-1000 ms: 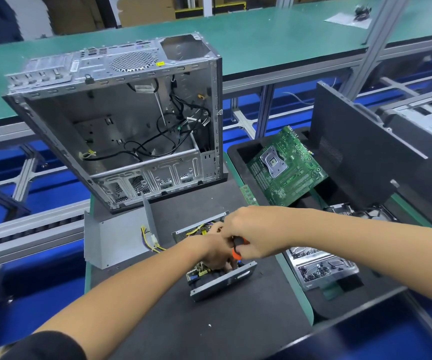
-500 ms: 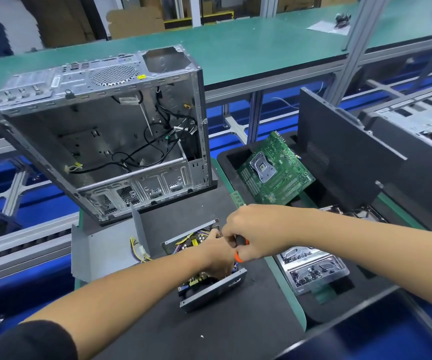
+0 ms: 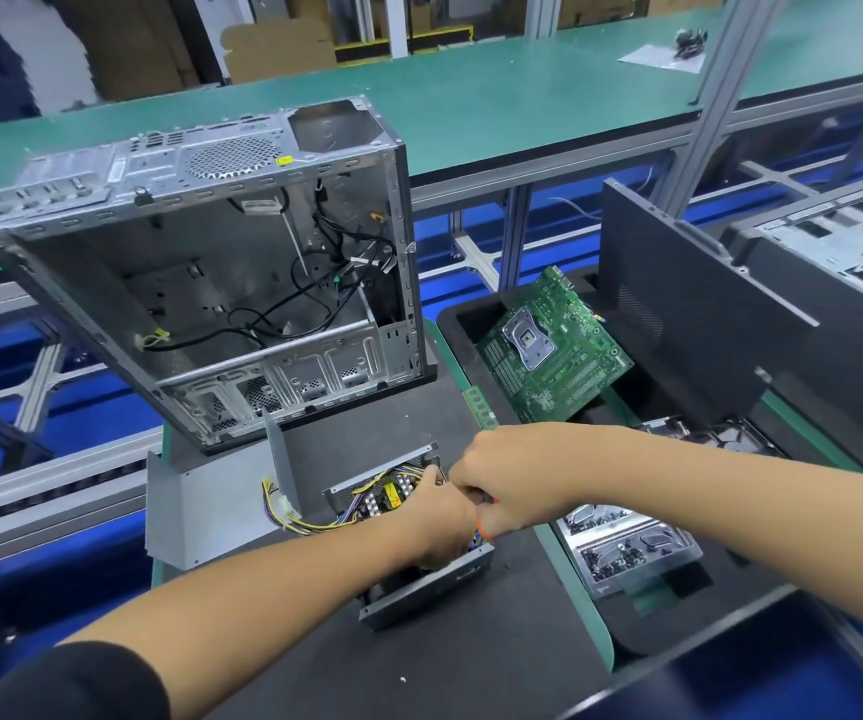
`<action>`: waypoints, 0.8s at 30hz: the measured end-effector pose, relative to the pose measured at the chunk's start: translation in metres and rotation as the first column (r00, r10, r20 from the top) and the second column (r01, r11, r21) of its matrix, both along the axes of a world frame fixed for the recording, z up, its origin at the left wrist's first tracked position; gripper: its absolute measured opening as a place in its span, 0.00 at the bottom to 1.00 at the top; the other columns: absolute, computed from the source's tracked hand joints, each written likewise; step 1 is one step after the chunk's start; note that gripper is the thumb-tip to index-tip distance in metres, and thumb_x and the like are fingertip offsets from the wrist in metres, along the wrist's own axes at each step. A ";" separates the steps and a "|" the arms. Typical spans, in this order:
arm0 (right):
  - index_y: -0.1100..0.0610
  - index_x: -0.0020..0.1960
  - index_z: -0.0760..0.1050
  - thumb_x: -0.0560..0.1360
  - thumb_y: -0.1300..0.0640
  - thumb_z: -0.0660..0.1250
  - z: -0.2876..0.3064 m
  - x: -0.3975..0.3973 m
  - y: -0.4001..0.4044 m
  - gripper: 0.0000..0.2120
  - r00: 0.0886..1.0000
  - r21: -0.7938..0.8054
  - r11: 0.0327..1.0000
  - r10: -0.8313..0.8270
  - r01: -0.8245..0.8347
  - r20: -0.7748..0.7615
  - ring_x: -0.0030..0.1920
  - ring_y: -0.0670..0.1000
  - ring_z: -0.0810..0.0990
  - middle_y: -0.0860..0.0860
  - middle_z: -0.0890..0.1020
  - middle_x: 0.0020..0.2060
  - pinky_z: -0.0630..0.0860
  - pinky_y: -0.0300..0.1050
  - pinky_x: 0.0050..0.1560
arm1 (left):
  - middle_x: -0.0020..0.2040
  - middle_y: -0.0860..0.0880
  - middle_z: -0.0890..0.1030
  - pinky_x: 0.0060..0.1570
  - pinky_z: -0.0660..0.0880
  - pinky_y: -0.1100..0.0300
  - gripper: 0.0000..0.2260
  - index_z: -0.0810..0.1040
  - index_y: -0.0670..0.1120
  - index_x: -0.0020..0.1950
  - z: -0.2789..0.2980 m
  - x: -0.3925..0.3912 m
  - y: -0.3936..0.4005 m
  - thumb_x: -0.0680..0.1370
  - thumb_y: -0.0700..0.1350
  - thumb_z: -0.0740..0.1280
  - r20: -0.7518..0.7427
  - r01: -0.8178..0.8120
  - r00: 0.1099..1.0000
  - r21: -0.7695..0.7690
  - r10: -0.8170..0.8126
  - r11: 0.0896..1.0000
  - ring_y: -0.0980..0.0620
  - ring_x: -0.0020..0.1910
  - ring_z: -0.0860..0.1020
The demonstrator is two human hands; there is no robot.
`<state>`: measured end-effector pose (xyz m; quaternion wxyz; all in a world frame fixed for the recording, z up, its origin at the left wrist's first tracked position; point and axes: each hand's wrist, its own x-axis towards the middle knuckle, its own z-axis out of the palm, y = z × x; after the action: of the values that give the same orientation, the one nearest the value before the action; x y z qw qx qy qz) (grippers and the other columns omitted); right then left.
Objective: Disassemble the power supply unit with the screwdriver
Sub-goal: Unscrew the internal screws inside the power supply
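Most of the screwdriver point(image 3: 482, 519) is hidden inside the right hand point(image 3: 510, 483), whose fingers curl tightly around it — only bits of orange handle show below the fist, and the tip cannot be seen. The left hand point(image 3: 442, 522) reaches into the open power supply unit point(image 3: 419, 579), covering its middle; its fingers are out of sight, so whether they grip anything cannot be told. The unit lies on the black mat of the desk point(image 3: 445, 662), directly under both hands, yellow and purple wires point(image 3: 310, 524) spilling from its left side. Behind it stands a gutted computer case point(image 3: 221, 283) (tilted, cables dangling inside). To the right, a green motherboard point(image 3: 554, 356) leans in a black tray — nearer, a tray of screws point(image 3: 627, 553). Green benches lie beyond.
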<state>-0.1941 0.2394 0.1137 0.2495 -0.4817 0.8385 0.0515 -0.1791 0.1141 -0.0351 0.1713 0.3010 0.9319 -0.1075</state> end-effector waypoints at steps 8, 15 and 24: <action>0.58 0.45 0.72 0.74 0.55 0.64 -0.001 0.001 0.003 0.06 1.000 0.028 1.000 -0.006 0.006 -0.007 0.41 0.59 0.77 0.51 0.70 0.34 0.75 0.51 0.40 | 0.55 0.47 0.76 0.54 0.66 0.52 0.12 0.75 0.44 0.55 0.000 0.001 0.002 0.74 0.36 0.61 -0.032 0.049 0.998 -0.011 -0.049 0.999 0.46 0.55 0.70; 0.59 0.45 0.71 0.74 0.55 0.63 -0.001 0.002 0.005 0.07 1.000 0.044 0.999 0.003 -0.002 -0.011 0.41 0.59 0.77 0.51 0.70 0.34 0.73 0.50 0.38 | 0.61 0.48 0.73 0.60 0.66 0.49 0.16 0.74 0.46 0.61 0.001 -0.003 0.002 0.74 0.39 0.61 0.008 0.091 0.996 -0.018 -0.091 0.996 0.46 0.60 0.68; 0.59 0.45 0.72 0.74 0.55 0.63 -0.003 0.001 0.006 0.07 1.000 0.037 0.999 0.011 -0.011 -0.021 0.41 0.60 0.77 0.52 0.69 0.34 0.76 0.53 0.41 | 0.52 0.47 0.76 0.51 0.63 0.55 0.10 0.76 0.44 0.51 -0.002 -0.003 -0.001 0.73 0.37 0.60 0.031 0.016 0.999 0.081 -0.018 0.997 0.46 0.52 0.69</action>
<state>-0.1932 0.2453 0.1105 0.2493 -0.4811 0.8372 0.0733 -0.1825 0.1129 -0.0374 0.1731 0.3172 0.9301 -0.0664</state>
